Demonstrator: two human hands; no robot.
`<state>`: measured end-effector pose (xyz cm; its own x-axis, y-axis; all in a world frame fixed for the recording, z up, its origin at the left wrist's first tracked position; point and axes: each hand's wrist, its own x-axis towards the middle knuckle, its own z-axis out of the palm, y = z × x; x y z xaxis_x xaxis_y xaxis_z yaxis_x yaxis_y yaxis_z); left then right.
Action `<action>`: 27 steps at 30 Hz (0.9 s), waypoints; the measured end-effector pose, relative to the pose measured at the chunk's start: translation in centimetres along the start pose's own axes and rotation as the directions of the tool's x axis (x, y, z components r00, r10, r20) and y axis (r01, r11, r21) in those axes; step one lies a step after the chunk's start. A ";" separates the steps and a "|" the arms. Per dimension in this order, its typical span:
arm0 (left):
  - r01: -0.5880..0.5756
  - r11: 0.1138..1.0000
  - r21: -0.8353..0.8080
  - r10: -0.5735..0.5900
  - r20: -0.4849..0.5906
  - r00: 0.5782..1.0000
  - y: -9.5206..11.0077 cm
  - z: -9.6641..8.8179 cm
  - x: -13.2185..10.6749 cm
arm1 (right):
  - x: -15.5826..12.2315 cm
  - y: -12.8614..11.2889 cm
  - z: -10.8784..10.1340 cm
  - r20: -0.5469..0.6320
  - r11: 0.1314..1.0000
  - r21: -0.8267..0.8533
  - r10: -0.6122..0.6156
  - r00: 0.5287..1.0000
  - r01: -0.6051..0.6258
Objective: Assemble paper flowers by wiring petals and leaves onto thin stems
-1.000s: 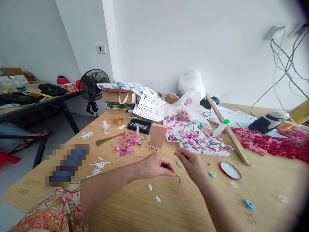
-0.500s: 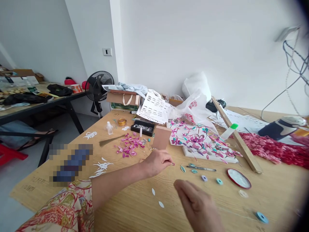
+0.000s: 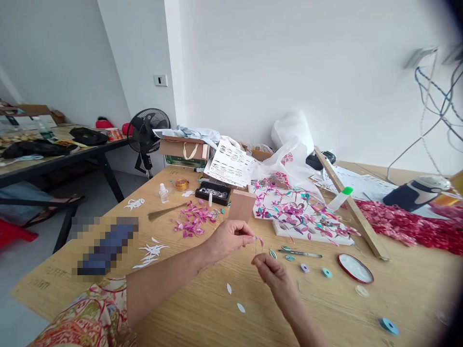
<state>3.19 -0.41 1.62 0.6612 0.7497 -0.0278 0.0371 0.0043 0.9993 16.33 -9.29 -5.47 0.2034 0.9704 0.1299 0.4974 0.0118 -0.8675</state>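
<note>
My left hand [image 3: 228, 237] is raised a little above the wooden table [image 3: 188, 308], fingers pinched on a small pink petal piece [image 3: 259, 239]. Just below and to the right, my right hand [image 3: 270, 271] pinches the lower end of a thin wire that runs up to that petal. Two white petal cut-outs [image 3: 235, 299] lie on the table under my hands. A pile of loose pink petals [image 3: 193, 222] lies behind my left hand.
A white board with pink and teal flowers [image 3: 300, 217], tweezers [image 3: 302, 253], small paper coils [image 3: 315, 270], a red-rimmed lid [image 3: 355, 268], a brown block [image 3: 241, 205], a black tray [image 3: 213, 193], a glue bottle [image 3: 340, 197], a wooden slat [image 3: 350, 205] and red trim [image 3: 405, 224].
My right hand dropped low toward me, then came back up under the left hand and pinched the wire. The left hand stayed near the same spot, holding the petal.
</note>
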 end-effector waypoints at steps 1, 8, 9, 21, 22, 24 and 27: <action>-0.018 1.000 0.011 0.019 -0.022 1.000 -0.3 -0.1 0.3 | -0.8 -0.1 0.6 0.016 1.000 -0.006 0.010 1.000 -0.010; -0.340 0.801 0.493 0.350 0.075 0.934 -2.4 0.1 1.6 | -4.5 -4.8 -0.4 0.083 0.904 -0.373 -0.189 0.978 0.206; -0.394 0.744 0.540 0.372 0.154 0.915 -2.6 0.2 1.5 | -4.3 -5.7 -1.4 0.084 0.882 -0.405 -0.226 0.971 0.240; -0.237 0.964 0.124 0.207 0.216 0.954 -0.5 0.0 -1.1 | 2.9 -1.3 -3.8 -0.063 0.998 0.017 0.054 0.997 -0.053; -0.190 0.979 0.077 0.177 0.143 0.974 -0.6 -0.2 -0.9 | 2.5 -0.8 -2.8 -0.030 0.998 0.028 0.058 0.998 -0.057; -0.173 0.983 0.058 0.172 0.014 0.985 -1.1 -0.6 -0.4 | 1.2 -0.3 -1.2 0.030 0.996 0.057 0.067 0.997 -0.069; -0.266 0.942 0.206 0.291 -0.101 0.951 -1.9 -1.0 0.5 | -0.6 -0.5 0.5 0.103 0.987 0.114 0.098 0.990 -0.109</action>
<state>2.66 0.59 -0.29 0.5644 0.7812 0.2668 0.0135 -0.3319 0.9432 15.54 -9.80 -5.30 0.1628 0.9866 -0.0059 0.3724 -0.0669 -0.9256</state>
